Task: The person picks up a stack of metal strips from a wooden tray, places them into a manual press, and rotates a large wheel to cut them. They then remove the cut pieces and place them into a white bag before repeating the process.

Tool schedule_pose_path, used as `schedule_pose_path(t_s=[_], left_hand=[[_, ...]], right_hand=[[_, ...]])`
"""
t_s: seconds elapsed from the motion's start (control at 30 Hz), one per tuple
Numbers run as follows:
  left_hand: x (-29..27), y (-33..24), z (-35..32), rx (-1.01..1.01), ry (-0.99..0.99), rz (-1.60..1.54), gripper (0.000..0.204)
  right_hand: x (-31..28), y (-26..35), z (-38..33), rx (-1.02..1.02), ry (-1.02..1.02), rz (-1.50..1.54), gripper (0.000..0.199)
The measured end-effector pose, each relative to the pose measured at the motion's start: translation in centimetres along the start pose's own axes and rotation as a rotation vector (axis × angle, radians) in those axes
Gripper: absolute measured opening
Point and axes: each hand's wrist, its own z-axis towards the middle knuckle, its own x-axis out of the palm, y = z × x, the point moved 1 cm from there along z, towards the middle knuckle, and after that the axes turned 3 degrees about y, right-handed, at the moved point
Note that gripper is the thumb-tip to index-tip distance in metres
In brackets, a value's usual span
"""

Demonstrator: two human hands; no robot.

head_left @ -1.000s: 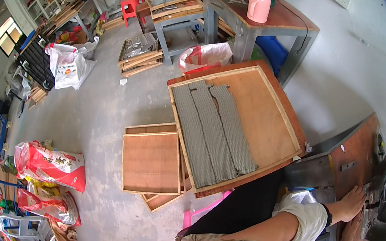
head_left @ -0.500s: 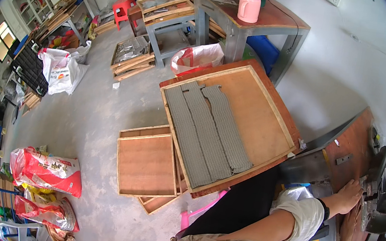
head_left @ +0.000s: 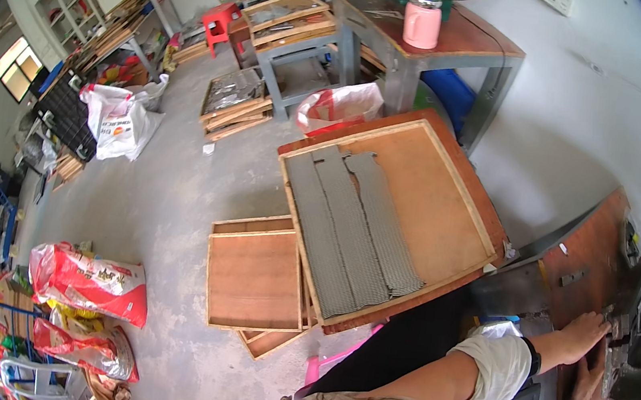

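My left hand [head_left: 579, 336] reaches to a dark metal machine [head_left: 631, 330] on the reddish-brown bench [head_left: 584, 277] at the right. Its fingers are drawn together against the machine's near edge; what they grip, if anything, is hidden. Just below it, my right hand [head_left: 584, 387] is partly visible on the near side of the machine, its fingers mostly hidden. To the left of my arms, a wood-framed tray [head_left: 447, 192] rests on a reddish board, with long strips of grey ribbed material [head_left: 349, 232] laid side by side across its left part.
Smaller wooden trays [head_left: 255, 280] are stacked lower, left of the big tray. Red-and-white sacks [head_left: 91, 283] stand at the lower left, a white bag [head_left: 124, 126] farther back. A pink mug [head_left: 422, 23] sits on a grey-legged table [head_left: 469, 54]. A red stool [head_left: 218, 25] stands far off.
The view has shifted slightly, so the room appears a little lower and to the right. My left hand's fingers have come closer to the machine's edge. The strips on the tray lie as before.
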Motion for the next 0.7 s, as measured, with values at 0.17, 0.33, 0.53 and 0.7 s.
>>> schedule_pose_path(t_s=[0.17,0.33,0.53,0.7], left_hand=[[-2.1,-0.1,-0.8,0.029,0.074,-0.050,0.054],[-2.0,-2.1,-0.1,0.060,0.149,-0.183,0.036],[-8.2,0.9,-2.6,0.043,0.203,-0.145,0.064],[-6.2,0.1,-1.0,0.127,0.272,-0.102,0.075]], right_hand=[[-0.2,-0.9,0.7,-0.056,0.064,0.001,0.065],[-1.8,0.3,-1.4,-0.084,-0.037,-0.335,0.062],[2.9,-0.4,-4.7,0.034,-0.027,-1.079,0.096],[2.4,4.7,-3.5,0.229,0.044,-1.037,0.105]])
